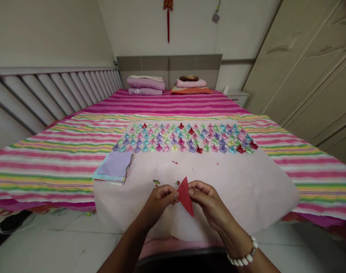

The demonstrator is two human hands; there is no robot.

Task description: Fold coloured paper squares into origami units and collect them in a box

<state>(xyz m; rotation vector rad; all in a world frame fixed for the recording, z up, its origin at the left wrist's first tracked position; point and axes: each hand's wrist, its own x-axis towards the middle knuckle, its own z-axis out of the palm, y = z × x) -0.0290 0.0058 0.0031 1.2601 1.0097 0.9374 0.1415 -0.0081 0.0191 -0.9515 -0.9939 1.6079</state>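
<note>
Both of my hands pinch a folded red paper triangle [185, 195] just above the near edge of a pale sheet [246, 182] spread on the bed. My left hand [160, 198] grips its left edge with closed fingers. My right hand [204, 197], with a white bead bracelet on the wrist, grips its right edge. Further out on the sheet lie rows of several small folded paper stars [184, 138] in many colours.
A stack of coloured paper squares [116, 167], lilac on top, lies left of my hands. Tiny paper scraps [156, 182] dot the sheet. The striped bedspread [47, 159] covers the bed; pillows [146, 84] sit at the headboard. Wardrobe doors [312, 68] stand on the right.
</note>
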